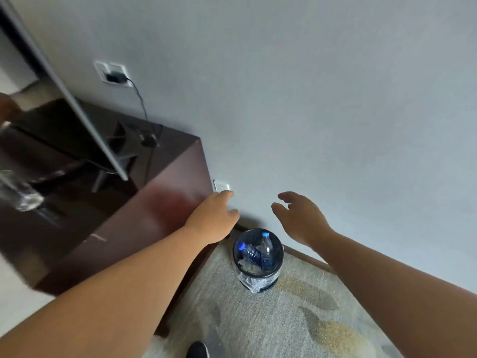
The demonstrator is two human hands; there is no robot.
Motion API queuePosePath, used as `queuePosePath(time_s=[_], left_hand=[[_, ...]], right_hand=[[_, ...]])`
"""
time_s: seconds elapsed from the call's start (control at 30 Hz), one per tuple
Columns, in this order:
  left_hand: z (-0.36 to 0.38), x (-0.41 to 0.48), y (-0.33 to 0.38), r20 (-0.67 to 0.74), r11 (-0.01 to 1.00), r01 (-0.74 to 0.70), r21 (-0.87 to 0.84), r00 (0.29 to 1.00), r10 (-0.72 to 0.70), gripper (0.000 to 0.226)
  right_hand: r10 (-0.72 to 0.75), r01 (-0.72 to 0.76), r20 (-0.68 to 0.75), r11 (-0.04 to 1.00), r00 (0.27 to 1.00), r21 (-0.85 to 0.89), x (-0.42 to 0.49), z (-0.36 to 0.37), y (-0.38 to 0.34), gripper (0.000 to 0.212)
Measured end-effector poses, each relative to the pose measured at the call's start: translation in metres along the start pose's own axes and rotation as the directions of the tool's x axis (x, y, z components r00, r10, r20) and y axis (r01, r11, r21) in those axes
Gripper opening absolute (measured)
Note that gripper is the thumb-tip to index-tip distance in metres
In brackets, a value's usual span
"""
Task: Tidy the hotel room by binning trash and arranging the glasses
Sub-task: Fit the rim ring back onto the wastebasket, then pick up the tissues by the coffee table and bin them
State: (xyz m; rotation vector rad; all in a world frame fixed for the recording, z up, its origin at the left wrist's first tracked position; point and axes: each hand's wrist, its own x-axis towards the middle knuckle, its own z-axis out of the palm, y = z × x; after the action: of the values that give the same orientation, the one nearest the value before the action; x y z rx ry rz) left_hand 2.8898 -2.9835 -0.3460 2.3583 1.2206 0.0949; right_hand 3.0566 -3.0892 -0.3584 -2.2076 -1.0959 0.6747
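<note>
Over the bin (pixel 268 283) at the counter's (pixel 165 202) end, left hand (pixel 214 218) and right hand (pixel 300 218) spread empty; the glass (pixel 19 192) likely needs a firm grip.

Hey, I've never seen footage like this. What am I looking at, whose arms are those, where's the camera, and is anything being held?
There is no machine here. This is one picture from a wide-angle camera worn on a person's head, looking forward and down, so the two bare arms are the wearer's own. The left hand and right hand reach forward with loose fingers, and neither holds anything. Below them a small lined bin stands on the carpet, with two bottles and some crumpled rubbish inside. On the left is a dark cabinet carrying a television and a clear glass, which is blurred.
</note>
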Motion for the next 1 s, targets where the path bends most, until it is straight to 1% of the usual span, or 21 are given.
queuePosePath(time_s=[0.1, 0.27, 0.47, 0.63, 0.73, 0.87, 1.0], left_hand=[[-0.057, -0.044, 0.026, -0.069, 1.000, 0.011, -0.006, 0.998, -0.012, 0.053], [-0.129, -0.109, 0.048, -0.148, 1.000, 0.025, -0.019, 0.989, -0.027, 0.055], [-0.182, -0.188, 0.051, -0.247, 0.999, 0.035, 0.019, 0.968, -0.029, 0.055], [-0.202, -0.268, 0.034, -0.302, 0.999, 0.042, 0.013, 0.953, -0.036, 0.055], [-0.210, -0.318, 0.014, -0.335, 0.995, 0.096, 0.012, 0.938, -0.086, 0.054], [-0.225, -0.375, -0.021, -0.395, 0.980, 0.196, -0.017, 0.900, -0.187, 0.054], [-0.243, -0.432, -0.060, -0.458, 0.932, 0.354, -0.075, 0.818, -0.347, 0.053]], right_hand=[[-0.051, 0.051, -0.001, 0.998, 0.999, 0.036, -0.035, -0.037, -0.048, 0.046], [-0.155, 0.156, -0.024, 0.986, 0.988, 0.064, -0.092, -0.078, -0.112, 0.046], [-0.250, 0.252, -0.052, 0.967, 0.967, 0.047, -0.164, -0.101, -0.169, 0.047], [-0.319, 0.320, -0.045, 0.947, 0.947, 0.025, -0.235, -0.091, -0.204, 0.047], [-0.366, 0.366, -0.003, 0.930, 0.931, 0.017, -0.272, -0.075, -0.233, 0.047], [-0.453, 0.453, 0.069, 0.891, 0.889, 0.023, -0.304, -0.045, -0.274, 0.044], [-0.565, 0.571, 0.181, 0.821, 0.805, 0.020, -0.325, -0.005, -0.318, 0.043]])
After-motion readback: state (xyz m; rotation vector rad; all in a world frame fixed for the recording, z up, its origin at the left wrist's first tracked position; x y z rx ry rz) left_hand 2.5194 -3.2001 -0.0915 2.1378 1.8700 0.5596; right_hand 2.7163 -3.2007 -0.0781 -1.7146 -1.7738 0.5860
